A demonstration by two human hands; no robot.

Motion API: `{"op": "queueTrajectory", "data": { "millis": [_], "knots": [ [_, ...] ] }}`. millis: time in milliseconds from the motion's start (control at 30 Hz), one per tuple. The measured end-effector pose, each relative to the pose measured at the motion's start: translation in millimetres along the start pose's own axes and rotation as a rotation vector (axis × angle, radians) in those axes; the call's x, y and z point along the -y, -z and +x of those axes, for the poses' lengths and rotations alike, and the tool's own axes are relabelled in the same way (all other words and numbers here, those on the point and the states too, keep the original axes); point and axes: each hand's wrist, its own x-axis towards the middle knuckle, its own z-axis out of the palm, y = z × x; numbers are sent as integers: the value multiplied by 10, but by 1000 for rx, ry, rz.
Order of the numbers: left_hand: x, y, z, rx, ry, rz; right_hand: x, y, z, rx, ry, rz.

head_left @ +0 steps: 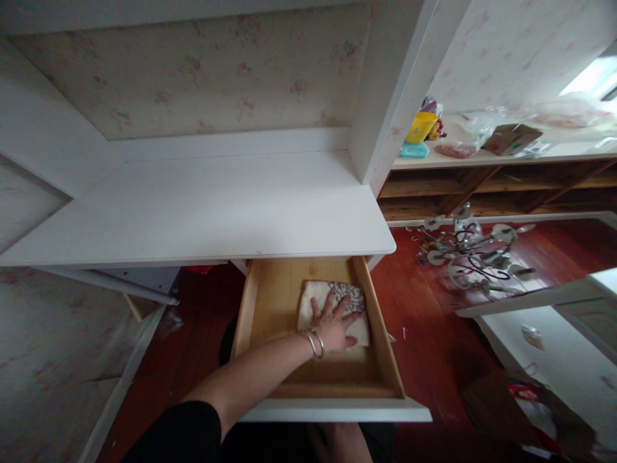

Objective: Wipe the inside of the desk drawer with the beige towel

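My left hand [332,325] lies flat, fingers spread, on a folded cream cloth [308,315] with a dark scroll pattern at its far corner. The cloth rests on the bottom of a pulled-out wooden drawer [274,296], towards its right side. Two silver bangles [315,344] circle the left wrist. Below the white drawer front [337,410], my right hand [344,444] shows only in part at the lower edge of the view. It is dim there, and its fingers are too hidden to read.
Above the drawer spreads a white desktop [231,206] with upright panels behind. A chandelier [477,251] lies on the red wood floor [409,289] to the right. Bags, a yellow container [421,127] and a cardboard box [511,139] top a low shelf. White furniture [535,334] stands lower right.
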Motion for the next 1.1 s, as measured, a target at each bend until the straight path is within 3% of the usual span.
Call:
{"op": "queueTrajectory", "data": {
  "millis": [133,233,500,667,867,1100],
  "knots": [
    [21,-218,-435,178,-93,-17,14,11,-1,27,2,-17],
    [158,-211,-667,254,-66,-42,31,33,-5,9,20,4],
    [880,87,-1189,196,58,-14,76,56,-25,-10,-12,13],
    [1173,280,-1145,50,136,2,55,41,5,-20,7,42],
    [957,306,-939,-101,206,58,34,63,15,-29,40,48],
    [1003,271,-1007,-13,162,167,24,26,13,-66,46,66]
  ]
}}
